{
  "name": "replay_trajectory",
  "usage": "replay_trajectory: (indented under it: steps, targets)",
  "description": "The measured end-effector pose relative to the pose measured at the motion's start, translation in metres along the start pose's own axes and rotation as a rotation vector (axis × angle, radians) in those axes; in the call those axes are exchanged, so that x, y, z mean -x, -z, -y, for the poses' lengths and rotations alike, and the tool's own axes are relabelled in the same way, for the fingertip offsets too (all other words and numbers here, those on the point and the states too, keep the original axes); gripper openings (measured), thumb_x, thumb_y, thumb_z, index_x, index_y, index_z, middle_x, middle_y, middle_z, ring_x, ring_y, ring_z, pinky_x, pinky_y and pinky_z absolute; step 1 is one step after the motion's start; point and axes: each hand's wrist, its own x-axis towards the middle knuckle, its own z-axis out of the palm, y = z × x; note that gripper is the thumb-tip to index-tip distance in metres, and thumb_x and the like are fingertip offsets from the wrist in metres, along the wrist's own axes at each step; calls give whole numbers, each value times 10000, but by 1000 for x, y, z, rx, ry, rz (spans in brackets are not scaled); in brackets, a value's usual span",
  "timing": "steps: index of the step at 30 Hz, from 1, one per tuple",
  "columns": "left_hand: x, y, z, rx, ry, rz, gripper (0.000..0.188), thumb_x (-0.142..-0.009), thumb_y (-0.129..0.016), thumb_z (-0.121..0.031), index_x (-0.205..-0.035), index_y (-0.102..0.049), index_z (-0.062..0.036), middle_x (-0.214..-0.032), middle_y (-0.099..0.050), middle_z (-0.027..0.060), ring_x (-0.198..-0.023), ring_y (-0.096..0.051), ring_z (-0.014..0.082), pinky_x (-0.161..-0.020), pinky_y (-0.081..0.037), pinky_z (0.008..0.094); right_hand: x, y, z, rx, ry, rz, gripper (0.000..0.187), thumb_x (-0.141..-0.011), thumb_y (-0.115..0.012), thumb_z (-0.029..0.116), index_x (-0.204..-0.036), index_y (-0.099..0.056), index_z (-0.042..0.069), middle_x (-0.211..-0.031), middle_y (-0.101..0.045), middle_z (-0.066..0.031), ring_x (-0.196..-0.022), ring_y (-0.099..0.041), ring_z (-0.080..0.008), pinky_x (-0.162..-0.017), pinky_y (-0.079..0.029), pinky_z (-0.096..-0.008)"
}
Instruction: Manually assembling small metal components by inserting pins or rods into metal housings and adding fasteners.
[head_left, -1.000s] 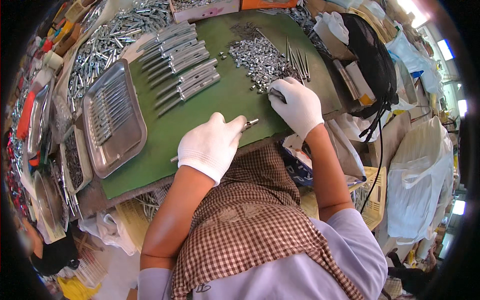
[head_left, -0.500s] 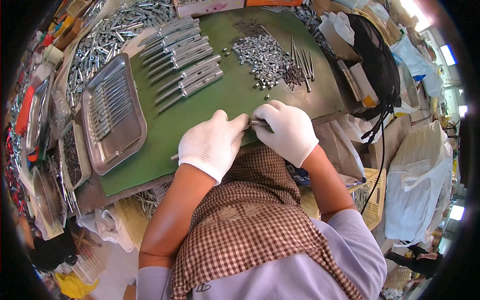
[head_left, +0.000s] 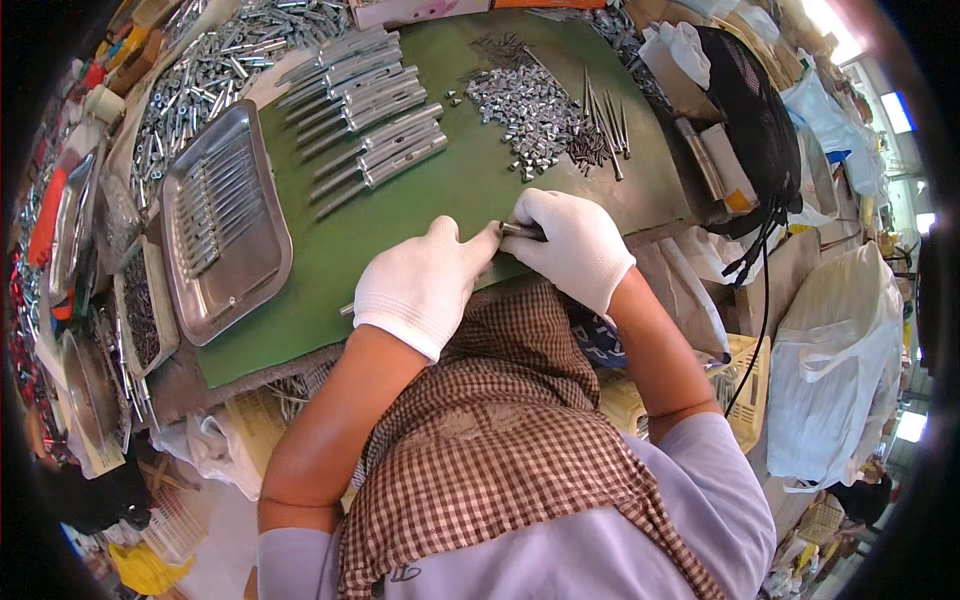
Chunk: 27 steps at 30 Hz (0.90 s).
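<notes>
On a green mat (head_left: 255, 335), a silvery metal rod (head_left: 347, 309) shows only its slim, rounded end left of the white-gloved left hand (head_left: 418, 285), which is closed around it, hiding its middle; the gloved right hand (head_left: 578, 245) pinches a short, dark grey cylinder (head_left: 524, 231), partly covered; whether both pieces join is unclear.
</notes>
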Motion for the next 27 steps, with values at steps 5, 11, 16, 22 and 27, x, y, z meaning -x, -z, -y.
replay_trajectory:
  steps: [5,11,16,22,27]
  targets:
    - [-3,2,-1,-38,3,66,284,-953,-525,-290,-1234,-567,-291,-862,-557,137,-692,-634,349,-601,-527,448,-8,-4,1,-664,130,-233,206,-881,-589,141,-1055,-587,30,-749,-538,-26,-631,-519,-144,-586,-450,-277]
    - [-4,4,-3,-34,10,65,286,-950,-521,-294,-1231,-568,-313,-850,-556,137,-662,-634,353,-575,-525,460,-24,-31,12,-1872,-9,-326,479,-1000,-360,403,-782,-529,12,-538,-310,24,-447,-251,-92,-431,-193,-264]
    - [-4,8,-6,-53,11,102,305,-927,-522,-238,-1227,-560,-278,-853,-564,141,-682,-649,352,-592,-540,457,-20,-40,9,-1862,134,-345,511,-994,-369,396,-695,-507,6,-524,-299,12,-436,-233,-102,-433,-177,-279]
    - [-4,4,-5,-89,-1,110,291,-918,-528,-215,-1203,-570,-255,-841,-559,122,-671,-651,327,-580,-539,442,-20,-42,13,-1681,145,-397,536,-999,-410,410,-639,-488,20,-559,-375,-9,-461,-272,-89,-446,-168,-266]
    - [-8,5,-12,-97,-52,13,214,-920,-554,-242,-1122,-603,-192,-825,-555,106,-650,-643,310,-562,-523,433,-14,-44,13,-1601,127,-443,604,-1002,-393,451,-594,-489,16,-575,-436,-32,-468,-299,-88,-454,-188,-250]
